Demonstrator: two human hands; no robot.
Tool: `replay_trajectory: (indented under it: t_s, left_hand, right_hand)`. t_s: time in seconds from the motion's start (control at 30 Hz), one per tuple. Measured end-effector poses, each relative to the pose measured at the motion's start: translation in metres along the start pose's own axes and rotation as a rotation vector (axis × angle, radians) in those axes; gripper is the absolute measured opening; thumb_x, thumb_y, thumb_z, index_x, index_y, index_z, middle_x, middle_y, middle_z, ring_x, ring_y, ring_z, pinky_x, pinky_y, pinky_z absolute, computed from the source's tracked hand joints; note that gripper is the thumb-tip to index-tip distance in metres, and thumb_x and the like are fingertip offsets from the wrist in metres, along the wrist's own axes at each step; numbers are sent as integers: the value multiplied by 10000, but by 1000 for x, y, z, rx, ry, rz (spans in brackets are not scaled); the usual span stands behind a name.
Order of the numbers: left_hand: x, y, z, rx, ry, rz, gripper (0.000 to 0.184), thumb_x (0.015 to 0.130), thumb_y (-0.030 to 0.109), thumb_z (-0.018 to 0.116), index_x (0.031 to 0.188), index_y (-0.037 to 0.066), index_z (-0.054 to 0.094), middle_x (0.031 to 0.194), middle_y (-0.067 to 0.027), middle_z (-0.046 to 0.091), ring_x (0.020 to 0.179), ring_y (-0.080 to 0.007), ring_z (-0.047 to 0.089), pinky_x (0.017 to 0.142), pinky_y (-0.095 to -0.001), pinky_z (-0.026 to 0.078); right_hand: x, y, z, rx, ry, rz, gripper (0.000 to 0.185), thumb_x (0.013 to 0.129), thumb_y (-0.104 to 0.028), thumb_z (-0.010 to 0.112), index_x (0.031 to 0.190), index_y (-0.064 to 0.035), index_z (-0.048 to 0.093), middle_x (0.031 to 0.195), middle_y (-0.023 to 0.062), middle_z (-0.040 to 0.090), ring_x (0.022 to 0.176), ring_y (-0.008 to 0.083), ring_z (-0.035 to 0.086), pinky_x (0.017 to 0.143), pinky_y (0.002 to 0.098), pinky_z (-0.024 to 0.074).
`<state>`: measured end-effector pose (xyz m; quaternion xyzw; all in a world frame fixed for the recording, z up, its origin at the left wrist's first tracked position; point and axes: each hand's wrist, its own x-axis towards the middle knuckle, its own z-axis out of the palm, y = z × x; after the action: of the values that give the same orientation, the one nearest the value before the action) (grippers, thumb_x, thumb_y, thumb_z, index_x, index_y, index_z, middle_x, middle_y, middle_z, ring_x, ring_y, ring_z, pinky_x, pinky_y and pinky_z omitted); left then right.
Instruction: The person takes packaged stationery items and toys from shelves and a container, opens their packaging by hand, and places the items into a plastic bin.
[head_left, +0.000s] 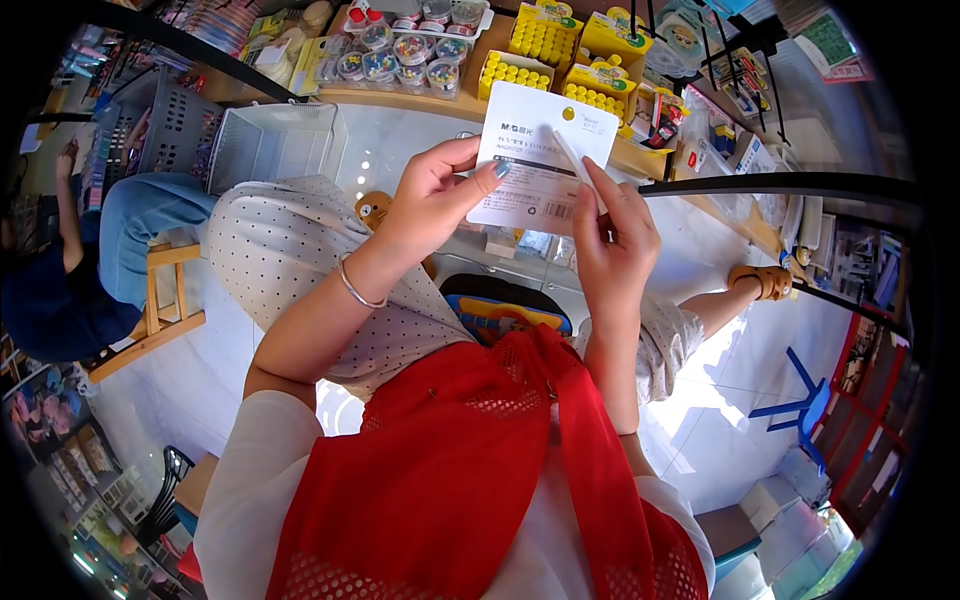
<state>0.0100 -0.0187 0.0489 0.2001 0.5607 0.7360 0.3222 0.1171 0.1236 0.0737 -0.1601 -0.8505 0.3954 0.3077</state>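
while the left grip pinches a white barcoded card, the right grip clasps a white stick.

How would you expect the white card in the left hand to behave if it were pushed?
The card is probably fairly stiff, since it looks flat with the left hand pinching its side. It is likely light, as it seems to be one thin sheet. Its smooth-looking printed face may let it slip a little.
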Motion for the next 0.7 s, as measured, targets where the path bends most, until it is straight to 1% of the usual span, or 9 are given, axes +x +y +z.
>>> replay_trajectory:
  t_s: [0.07, 0.17, 0.27, 0.37, 0.47, 0.57, 0.7]
  left_hand:
    - [0, 0, 0, -4, -9, 0, 299, 865, 59, 522, 1144, -45, 495, 929, -47, 596, 733, -22, 503, 606, -167, 434]
    - [0, -2, -2, 23, -17, 33, 307, 862, 59, 528, 1148, -46, 493, 936, -50, 597, 742, -24, 509, 617, -172, 444]
    - [0, -5, -5, 20, -9, 28, 316, 860, 59, 531, 1155, -46, 488, 944, -51, 596, 754, -27, 517, 631, -177, 454]
    - [0, -2, -2, 6, 3, 32, 317, 859, 58, 532, 1155, -46, 488, 952, -54, 595, 766, -31, 521, 641, -178, 458]
    - [-1, 2, -1, -14, -8, 14, 317, 859, 56, 531, 1154, -49, 487, 963, -59, 593, 783, -41, 529, 655, -185, 465]
    - [-1, 0, -3, -5, -19, 28, 315, 859, 54, 528, 1153, -51, 486, 968, -64, 593, 793, -50, 535, 665, -193, 472]
    - [0, 1, -2, -9, -16, 43, 311, 860, 53, 526, 1150, -53, 487, 978, -66, 592, 803, -56, 540, 671, -198, 477]
  right_hand:
    - [1, 1, 1, -18, 3, -37, 249, 750, 15, 612, 995, -27, 622, 597, 44, 464, 456, 93, 412, 426, 227, 364]
    - [2, -3, 3, -17, 15, -25, 255, 746, 19, 615, 997, -28, 622, 593, 46, 464, 449, 95, 404, 427, 231, 365]
    - [-2, 0, 0, -20, -39, -51, 259, 745, 13, 618, 1000, -32, 623, 592, 45, 468, 447, 92, 406, 432, 231, 373]
    - [-4, -2, 0, 14, -49, -12, 259, 739, 8, 623, 996, -30, 625, 597, 44, 474, 449, 90, 416, 433, 225, 376]
    - [-2, -6, 1, 12, -14, -8, 254, 737, 4, 624, 989, -26, 627, 601, 44, 481, 451, 89, 425, 433, 218, 379]
    - [-3, -2, 5, 30, -32, -60, 255, 740, 10, 620, 994, -19, 622, 601, 45, 479, 450, 90, 426, 429, 215, 377]
    - [-3, -6, 3, 32, -26, -28, 255, 744, 15, 616, 996, -19, 621, 603, 45, 481, 445, 87, 416, 420, 217, 367]
